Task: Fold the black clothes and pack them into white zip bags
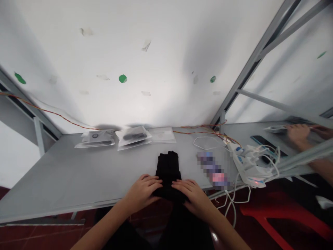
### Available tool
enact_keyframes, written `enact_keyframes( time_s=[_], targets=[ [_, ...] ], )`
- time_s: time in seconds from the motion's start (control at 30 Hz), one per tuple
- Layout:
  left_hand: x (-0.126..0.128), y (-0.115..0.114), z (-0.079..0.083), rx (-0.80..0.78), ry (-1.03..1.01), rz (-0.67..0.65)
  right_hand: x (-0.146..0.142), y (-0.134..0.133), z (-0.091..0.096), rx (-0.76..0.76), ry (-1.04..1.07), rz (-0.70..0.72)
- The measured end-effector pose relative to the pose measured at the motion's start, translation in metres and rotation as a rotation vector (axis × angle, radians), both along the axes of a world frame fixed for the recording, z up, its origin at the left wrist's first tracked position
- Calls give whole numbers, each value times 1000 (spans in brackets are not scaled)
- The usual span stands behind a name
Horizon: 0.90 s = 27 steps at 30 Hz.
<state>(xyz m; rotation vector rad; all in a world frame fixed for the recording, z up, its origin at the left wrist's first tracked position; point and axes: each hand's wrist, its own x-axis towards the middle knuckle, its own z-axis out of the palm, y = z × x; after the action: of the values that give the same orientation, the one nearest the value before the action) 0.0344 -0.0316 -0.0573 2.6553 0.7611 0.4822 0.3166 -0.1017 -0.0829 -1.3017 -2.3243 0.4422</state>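
Observation:
A black glove (168, 168) lies on the grey table (78, 173) near its front edge, fingers pointing away from me. My left hand (142, 191) rests on the glove's near left part, fingers curled over the cloth. My right hand (191, 196) lies on its near right part, fingers pressed flat and together on the fabric. Both hands touch the glove's cuff end at the table edge.
Three clear plastic bags (132, 137) with dark items lie at the back of the table by the white wall. A white power strip (247, 163) with cables sits at the right. Another person's hand (299, 135) and a phone (261, 140) are on the neighbouring table. A red stool (273, 211) stands below.

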Motion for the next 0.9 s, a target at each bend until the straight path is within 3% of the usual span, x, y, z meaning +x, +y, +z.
enact_keyframes(
  time_s=[0.1, 0.17, 0.37, 0.43, 0.5, 0.6, 0.7, 0.8, 0.9],
  targets=[
    [17, 6, 6, -175, -88, 236, -4, 7, 11, -97, 228, -170],
    [33, 22, 10, -265, -132, 402, -8, 25, 18, -168, 330, -311],
    [67, 76, 12, -187, -153, 597, -14, 92, 18, -148, 316, -532],
    [68, 76, 10, -124, -156, 595, -18, 99, 17, -112, 283, -571],
    [65, 65, 7, -31, -146, 493, -24, 96, 18, -17, 181, -581],
    [56, 39, -3, 207, -38, 305, -31, 82, 23, 162, -92, -388],
    [39, 24, -12, 371, 83, 296, -32, 62, 26, 194, -260, -216],
    [16, 33, -14, 359, 82, 338, -24, 44, 27, 172, -356, -407],
    [1, 57, -10, 286, 26, 365, -13, 34, 33, 210, -401, -624]
  ],
)
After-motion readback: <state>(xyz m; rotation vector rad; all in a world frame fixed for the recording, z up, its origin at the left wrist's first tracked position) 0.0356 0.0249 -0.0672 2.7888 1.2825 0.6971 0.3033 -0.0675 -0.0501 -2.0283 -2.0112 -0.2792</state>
